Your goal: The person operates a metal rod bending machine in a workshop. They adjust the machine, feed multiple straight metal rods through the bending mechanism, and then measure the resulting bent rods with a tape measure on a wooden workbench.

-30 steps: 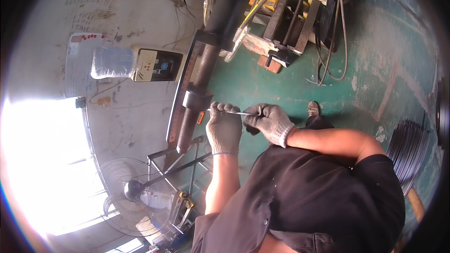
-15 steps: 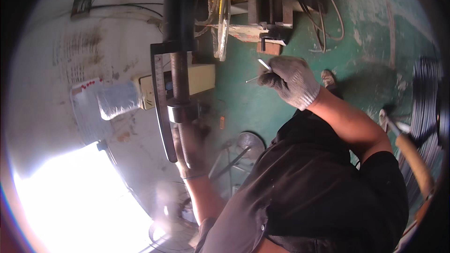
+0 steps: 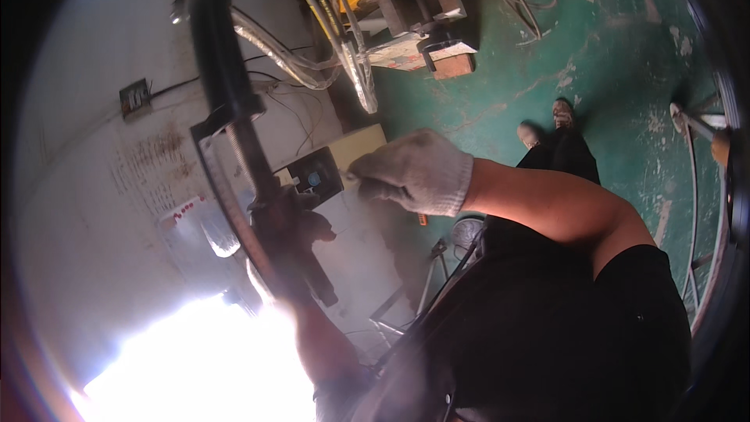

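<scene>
At centre left, a thick black cylinder (image 3: pixel 215 55) slants down and gives way to a threaded rod (image 3: pixel 248 152). A flat metal bar (image 3: pixel 223 191) runs alongside the rod. My left hand (image 3: pixel 287 227), dark and blurred, is closed around the rod lower down, whose end (image 3: pixel 316 277) shows below the fingers. The nut seen on the rod earlier is hidden. My right hand (image 3: pixel 418 173), in a whitish knit glove, is held to the right of the rod and apart from it. Its fingers are pinched together; what they hold is too small or hidden to make out.
A cream box with a dark panel (image 3: pixel 316 180) stands behind the rod. Hoses (image 3: pixel 355 70) hang near a metal frame (image 3: pixel 426 27) and a brick (image 3: pixel 455 66) at the top. A wheeled metal stand (image 3: pixel 433 266) is below. Glare comes from a bright opening (image 3: pixel 203 367) at lower left.
The view has shifted, and the cylinder and rod now slant. My right hand has moved left toward the rod; the thin metal pieces in its fingers no longer show clearly. My left hand sits higher on the rod.
</scene>
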Demonstrator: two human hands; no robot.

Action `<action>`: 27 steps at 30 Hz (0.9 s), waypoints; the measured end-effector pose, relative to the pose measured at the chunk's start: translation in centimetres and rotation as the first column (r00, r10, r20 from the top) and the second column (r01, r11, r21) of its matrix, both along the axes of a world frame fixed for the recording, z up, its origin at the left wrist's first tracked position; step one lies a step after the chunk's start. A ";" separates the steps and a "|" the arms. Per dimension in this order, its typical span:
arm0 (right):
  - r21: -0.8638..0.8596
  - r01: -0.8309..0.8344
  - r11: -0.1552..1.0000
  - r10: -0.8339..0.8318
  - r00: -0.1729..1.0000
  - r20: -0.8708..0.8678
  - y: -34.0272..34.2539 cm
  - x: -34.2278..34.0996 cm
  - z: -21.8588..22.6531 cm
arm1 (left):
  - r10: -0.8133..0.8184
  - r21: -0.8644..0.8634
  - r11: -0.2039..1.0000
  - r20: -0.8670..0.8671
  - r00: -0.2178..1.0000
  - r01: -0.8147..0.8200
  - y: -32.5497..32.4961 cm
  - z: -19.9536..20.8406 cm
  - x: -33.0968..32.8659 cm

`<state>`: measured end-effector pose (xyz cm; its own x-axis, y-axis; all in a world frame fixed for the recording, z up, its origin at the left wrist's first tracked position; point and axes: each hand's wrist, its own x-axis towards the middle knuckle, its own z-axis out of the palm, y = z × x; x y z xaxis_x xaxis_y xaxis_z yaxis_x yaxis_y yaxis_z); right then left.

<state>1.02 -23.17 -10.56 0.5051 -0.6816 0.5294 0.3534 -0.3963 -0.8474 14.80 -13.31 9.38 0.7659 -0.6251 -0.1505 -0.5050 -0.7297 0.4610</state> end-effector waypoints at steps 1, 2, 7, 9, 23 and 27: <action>0.010 -0.003 1.000 0.003 1.000 -0.027 0.1 0.3 -0.1 | 0.014 -0.077 0.997 -0.070 0.997 -0.020 0.1 0.2 -0.1; 0.022 -0.004 1.000 0.005 0.999 -0.054 -0.1 0.5 -0.2 | 0.008 -0.160 0.987 -0.146 0.989 -0.032 -0.3 -0.1 0.0; 0.145 -0.110 0.983 0.096 0.990 0.099 1.6 0.8 0.2 | -0.277 0.182 0.961 0.549 0.788 0.211 1.1 -1.1 0.3; 0.167 -0.064 0.984 0.027 0.976 0.217 2.4 2.2 -0.5 | -0.732 0.695 0.681 0.631 0.257 0.232 1.5 -1.2 2.0; 0.221 -0.013 0.975 -0.096 0.876 0.473 2.7 7.4 0.2 | -0.832 0.876 0.480 0.473 -0.291 0.050 1.0 0.1 3.6; 0.188 -0.061 0.980 -0.038 0.876 0.481 2.3 7.7 0.3 | -0.829 0.877 0.480 0.466 -0.309 0.033 1.0 0.2 3.6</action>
